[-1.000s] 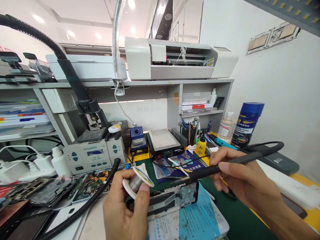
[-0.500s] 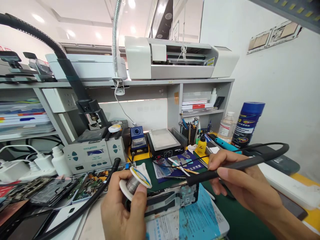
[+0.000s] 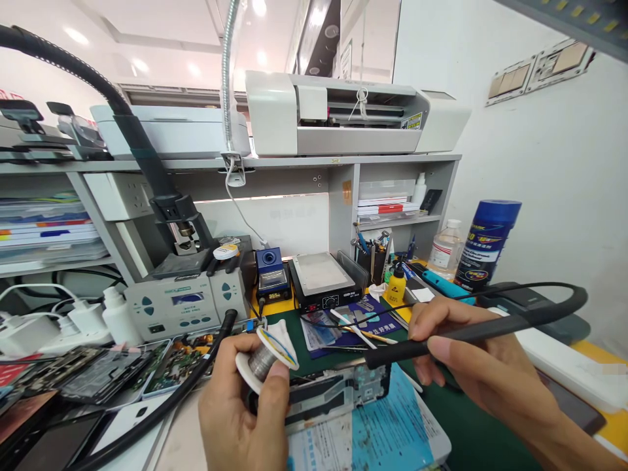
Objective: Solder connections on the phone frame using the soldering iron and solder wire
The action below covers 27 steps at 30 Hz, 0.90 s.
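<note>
My left hand [image 3: 245,409] is closed around a white spool of solder wire [image 3: 262,360], thumb on its near rim. The same hand is at the left end of an opened phone frame [image 3: 338,392], which stands tilted on edge; whether the fingers grip it too is hidden. In my right hand [image 3: 481,353] is a soldering iron [image 3: 407,350] with a black handle, pinched between thumb and fingers. Its metal tip points left along the phone frame's upper edge; I cannot tell whether it touches. Beneath the frame lies a blue and white printed box or book [image 3: 392,432].
Several opened phones and boards [image 3: 98,379] lie at left, crossed by a black hose [image 3: 167,405]. Behind stand a grey hot-air station [image 3: 186,301], a blue soldering station [image 3: 272,281] and a heating plate [image 3: 324,281]. A yellow bottle [image 3: 396,286] and blue spray can [image 3: 488,245] stand right.
The soldering iron's handle end and cable have shifted slightly to the right, with my right hand turning a little. My left hand and the spool are nearly unmoved.
</note>
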Each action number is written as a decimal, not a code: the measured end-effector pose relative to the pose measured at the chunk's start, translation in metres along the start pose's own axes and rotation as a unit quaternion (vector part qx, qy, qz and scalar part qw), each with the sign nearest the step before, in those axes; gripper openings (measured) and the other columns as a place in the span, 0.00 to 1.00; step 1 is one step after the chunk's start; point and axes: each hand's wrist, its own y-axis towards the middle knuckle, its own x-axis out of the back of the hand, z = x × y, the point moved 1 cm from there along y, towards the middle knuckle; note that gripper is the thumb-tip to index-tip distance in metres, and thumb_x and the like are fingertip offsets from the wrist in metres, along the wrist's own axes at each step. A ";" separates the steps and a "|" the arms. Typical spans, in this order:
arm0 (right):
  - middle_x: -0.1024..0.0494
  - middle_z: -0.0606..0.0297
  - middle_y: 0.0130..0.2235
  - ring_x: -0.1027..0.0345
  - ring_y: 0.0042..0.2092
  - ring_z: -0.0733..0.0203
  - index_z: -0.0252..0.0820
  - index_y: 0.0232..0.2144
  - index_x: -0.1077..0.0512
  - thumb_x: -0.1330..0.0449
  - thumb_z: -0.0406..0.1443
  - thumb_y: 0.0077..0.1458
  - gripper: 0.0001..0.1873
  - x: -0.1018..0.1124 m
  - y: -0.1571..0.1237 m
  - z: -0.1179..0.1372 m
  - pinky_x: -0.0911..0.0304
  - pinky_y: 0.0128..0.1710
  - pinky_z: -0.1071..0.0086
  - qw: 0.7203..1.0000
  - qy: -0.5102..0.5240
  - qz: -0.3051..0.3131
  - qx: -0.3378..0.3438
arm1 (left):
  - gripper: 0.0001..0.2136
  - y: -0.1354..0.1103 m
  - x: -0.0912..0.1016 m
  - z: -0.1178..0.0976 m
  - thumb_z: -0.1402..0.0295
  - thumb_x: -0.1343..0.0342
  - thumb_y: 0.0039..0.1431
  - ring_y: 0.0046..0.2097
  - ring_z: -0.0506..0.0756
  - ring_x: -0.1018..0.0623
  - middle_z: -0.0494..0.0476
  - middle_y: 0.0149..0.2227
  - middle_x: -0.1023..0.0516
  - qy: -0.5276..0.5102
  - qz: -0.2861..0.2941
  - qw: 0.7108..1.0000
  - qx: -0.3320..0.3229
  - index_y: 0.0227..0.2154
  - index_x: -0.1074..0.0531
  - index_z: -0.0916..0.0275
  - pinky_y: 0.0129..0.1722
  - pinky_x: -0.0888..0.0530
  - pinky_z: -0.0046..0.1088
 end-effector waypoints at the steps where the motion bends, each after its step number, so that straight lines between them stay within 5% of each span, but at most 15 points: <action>1: 0.24 0.66 0.25 0.29 0.25 0.62 0.46 0.36 0.22 0.33 0.43 0.61 0.09 0.000 0.000 0.000 0.38 0.23 0.73 1.000 -0.003 0.002 0.003 | 0.07 -0.002 -0.001 -0.002 0.59 0.44 0.51 0.20 0.48 0.35 0.41 0.18 0.34 -0.007 -0.005 1.000 0.025 0.27 0.30 0.56 0.18 0.36 0.22; 5: 0.24 0.66 0.24 0.29 0.25 0.62 0.45 0.36 0.22 0.34 0.44 0.61 0.09 0.001 0.000 -0.001 0.38 0.23 0.73 1.000 -0.007 0.005 0.006 | 0.07 -0.009 -0.002 -0.009 0.59 0.44 0.51 0.23 0.49 0.37 0.40 0.20 0.36 -0.032 -0.010 0.996 0.086 0.29 0.31 0.56 0.23 0.39 0.25; 27: 0.24 0.64 0.24 0.30 0.24 0.61 0.44 0.35 0.22 0.34 0.43 0.61 0.09 -0.002 -0.001 0.005 0.39 0.22 0.73 1.000 -0.015 0.000 -0.003 | 0.08 -0.007 -0.002 -0.009 0.58 0.44 0.51 0.24 0.49 0.37 0.42 0.20 0.37 -0.034 0.001 0.995 0.094 0.28 0.30 0.57 0.25 0.38 0.26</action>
